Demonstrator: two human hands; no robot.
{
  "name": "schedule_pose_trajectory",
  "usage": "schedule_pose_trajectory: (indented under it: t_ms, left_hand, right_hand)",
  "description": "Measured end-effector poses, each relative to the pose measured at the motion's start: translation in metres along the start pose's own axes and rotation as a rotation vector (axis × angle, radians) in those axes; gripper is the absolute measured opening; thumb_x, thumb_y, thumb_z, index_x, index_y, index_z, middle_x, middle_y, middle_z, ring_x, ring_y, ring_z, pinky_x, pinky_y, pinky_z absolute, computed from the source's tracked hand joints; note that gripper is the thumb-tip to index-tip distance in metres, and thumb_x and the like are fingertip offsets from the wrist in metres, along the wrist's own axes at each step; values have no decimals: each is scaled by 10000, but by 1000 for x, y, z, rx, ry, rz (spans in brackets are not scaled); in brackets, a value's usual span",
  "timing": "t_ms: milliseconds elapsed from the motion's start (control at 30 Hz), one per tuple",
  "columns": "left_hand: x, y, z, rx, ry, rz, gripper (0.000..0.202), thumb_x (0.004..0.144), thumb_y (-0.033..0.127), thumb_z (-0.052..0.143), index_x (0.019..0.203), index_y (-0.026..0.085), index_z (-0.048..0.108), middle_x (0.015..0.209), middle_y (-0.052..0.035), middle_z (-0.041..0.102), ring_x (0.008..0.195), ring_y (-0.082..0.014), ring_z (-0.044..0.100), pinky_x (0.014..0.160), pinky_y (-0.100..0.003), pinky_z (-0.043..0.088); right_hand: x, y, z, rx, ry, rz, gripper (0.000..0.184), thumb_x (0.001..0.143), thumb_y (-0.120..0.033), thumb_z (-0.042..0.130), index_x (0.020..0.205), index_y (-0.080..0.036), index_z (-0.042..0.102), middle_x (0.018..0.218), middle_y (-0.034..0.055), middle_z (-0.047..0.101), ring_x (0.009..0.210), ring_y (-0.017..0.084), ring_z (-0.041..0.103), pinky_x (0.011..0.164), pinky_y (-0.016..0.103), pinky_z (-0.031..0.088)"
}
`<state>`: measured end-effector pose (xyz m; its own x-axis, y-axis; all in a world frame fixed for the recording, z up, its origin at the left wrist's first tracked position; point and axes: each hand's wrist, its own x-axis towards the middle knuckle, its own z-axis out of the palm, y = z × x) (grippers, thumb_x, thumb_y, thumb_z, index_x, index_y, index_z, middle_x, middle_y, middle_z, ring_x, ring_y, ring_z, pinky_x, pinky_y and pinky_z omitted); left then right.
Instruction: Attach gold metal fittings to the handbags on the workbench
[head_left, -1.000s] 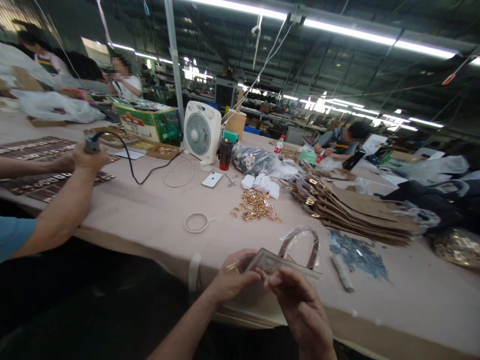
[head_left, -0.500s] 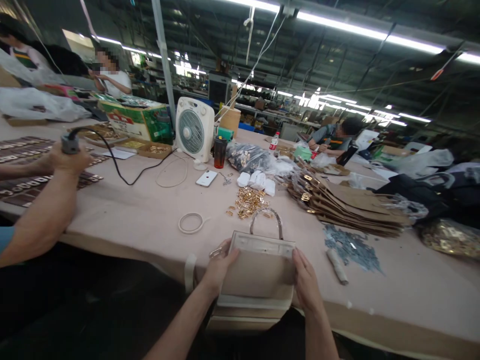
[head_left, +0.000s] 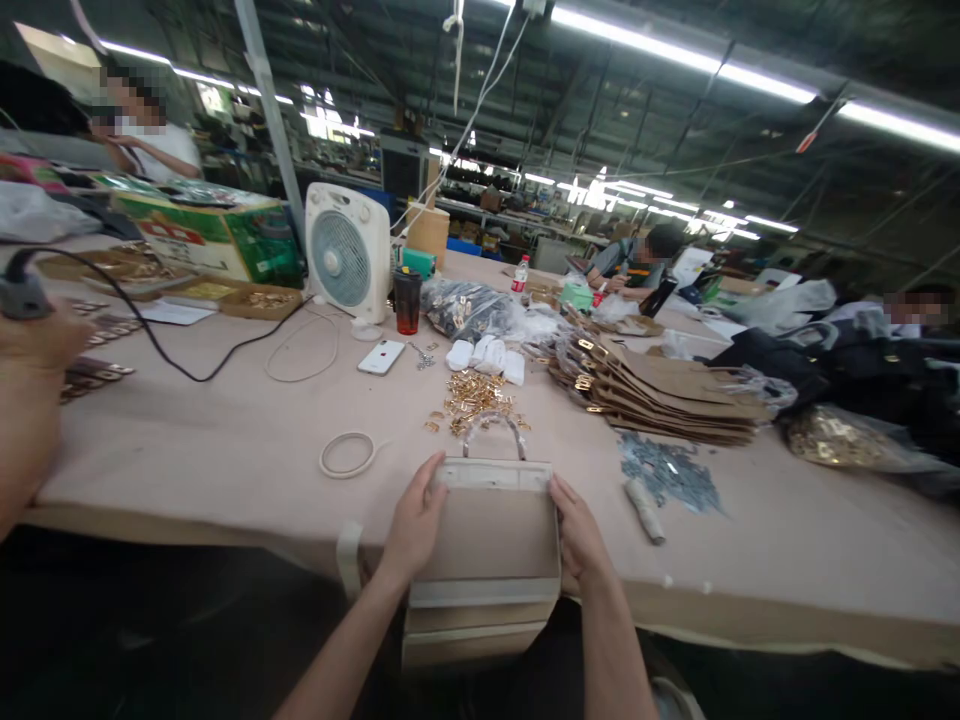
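Observation:
Between my two hands, at the table's front edge, is a beige handbag [head_left: 495,535] with a curved handle wrapped in clear film at its far end. My left hand [head_left: 414,520] grips its left side near the upper corner, thumb on top. On the opposite side my right hand [head_left: 579,530] holds the edge, its fingers partly hidden behind the bag. Just beyond the handle lies a pile of gold metal fittings [head_left: 478,395]. A roll of pale tape [head_left: 347,455] lies flat to the left of the bag.
A fan [head_left: 349,250], a dark cup [head_left: 407,300] and a phone [head_left: 381,357] stand or lie farther back. Stacked brown bag panels [head_left: 660,385] and grey scraps [head_left: 667,470] are on the right. At far left, a co-worker's hand [head_left: 45,330] holds a corded tool.
My view has turned right, so the scene shifts left. My left hand now lies flatter along the bag's side; a metal piece seen by its fingers before no longer shows. Both hands keep the bag.

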<state>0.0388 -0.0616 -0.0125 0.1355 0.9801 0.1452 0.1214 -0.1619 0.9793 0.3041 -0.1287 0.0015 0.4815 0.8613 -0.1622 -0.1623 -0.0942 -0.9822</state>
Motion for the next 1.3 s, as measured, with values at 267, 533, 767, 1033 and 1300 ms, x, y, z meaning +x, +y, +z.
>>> schedule_pose_trajectory:
  t_ms: [267,533,767,1033,1300]
  left_hand:
    - [19,2,-6,267,-138,54,538,969,251,432,1478,138,567,1409,-136,651,1356,-238,578,1218,-428,395]
    - [15,15,-14,383,-231,69,541,973,160,375,1473,178,581,1227,-120,685,1179,-223,639,1102,-403,481]
    - [4,21,-8,584,-201,74,585,971,102,362,1534,178,504,1286,-152,607,1137,-232,648,1030,-394,525]
    - [-5,39,-10,1045,28,287,448,929,124,556,1339,250,683,1584,-140,459,1262,-390,517,996,-587,529]
    - [-7,43,24,807,-301,582,411,938,26,460,1279,158,648,1283,-117,677,1291,-272,520,1147,-447,470]
  right_hand:
    - [1,0,3,300,-80,119,738,768,-518,837,1441,-315,612,1251,34,771,1224,277,694,1013,414,584]
    - [8,9,4,272,23,88,770,754,-493,853,1454,-306,593,1159,43,784,1036,241,746,847,343,633]
    - [13,16,10,-62,191,-166,593,758,-518,821,1251,-196,745,1027,66,776,931,223,714,828,330,580]
    - [12,14,26,-532,204,-395,365,890,-474,659,1052,-181,805,1067,121,777,971,258,709,920,380,537]
    - [11,16,29,-665,230,-443,290,879,-457,659,941,-232,832,947,110,773,937,282,665,943,406,482]
